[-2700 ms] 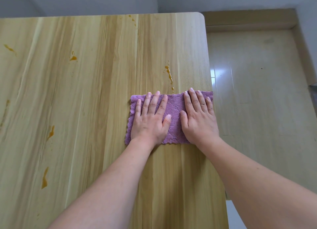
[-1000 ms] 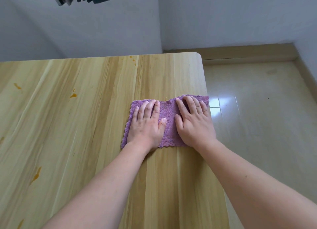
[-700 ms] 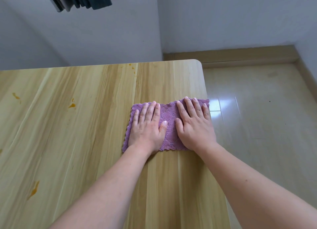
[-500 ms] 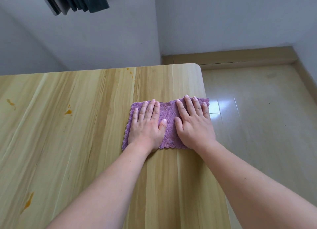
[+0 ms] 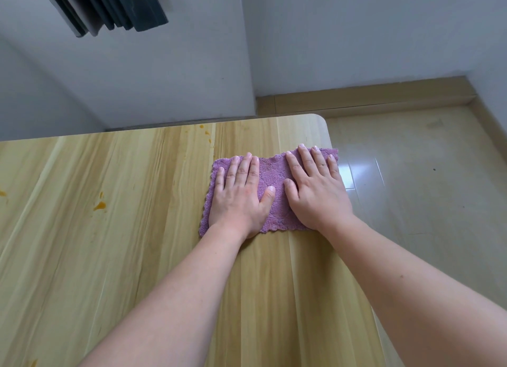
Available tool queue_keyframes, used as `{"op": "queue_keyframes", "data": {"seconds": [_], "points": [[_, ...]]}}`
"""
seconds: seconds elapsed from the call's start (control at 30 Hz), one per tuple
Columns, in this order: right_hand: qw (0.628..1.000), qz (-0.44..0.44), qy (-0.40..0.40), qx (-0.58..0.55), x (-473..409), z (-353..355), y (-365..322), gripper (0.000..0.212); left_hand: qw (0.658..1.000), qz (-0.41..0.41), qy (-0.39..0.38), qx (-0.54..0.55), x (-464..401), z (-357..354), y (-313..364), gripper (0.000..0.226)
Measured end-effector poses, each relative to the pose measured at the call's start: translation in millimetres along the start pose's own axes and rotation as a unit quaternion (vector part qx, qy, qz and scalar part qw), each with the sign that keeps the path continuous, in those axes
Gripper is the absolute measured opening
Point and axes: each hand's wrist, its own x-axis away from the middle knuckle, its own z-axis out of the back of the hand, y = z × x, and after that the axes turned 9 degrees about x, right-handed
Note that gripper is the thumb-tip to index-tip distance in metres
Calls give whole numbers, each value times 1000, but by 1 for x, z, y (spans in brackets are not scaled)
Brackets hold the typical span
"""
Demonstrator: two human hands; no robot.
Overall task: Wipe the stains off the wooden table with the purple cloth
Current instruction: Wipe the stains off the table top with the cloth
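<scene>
Cloth is now farther up the table than 2.7 s ago, over the former streak spot. Purple cloth [image 5: 270, 191] lies at wooden table [image 5: 109, 257] right edge; left hand [image 5: 241, 196] and right hand [image 5: 315, 191] press it flat-fingered. Orange stain [image 5: 99, 206] remains.

Pale grey walls [image 5: 356, 37] meet in a corner beyond the table [image 5: 109, 257]. A tan skirting board [image 5: 370, 97] runs along their foot, above glossy beige floor tiles [image 5: 425, 188] catching window light. Dark slats [image 5: 109, 7] hang overhead.
</scene>
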Motion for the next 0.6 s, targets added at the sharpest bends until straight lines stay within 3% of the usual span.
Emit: {"op": "queue_keyframes", "data": {"seconds": [0.6], "points": [[1000, 0, 15, 6, -79, 1, 8, 61, 1000, -10, 18, 7, -77, 4, -12, 74]]}}
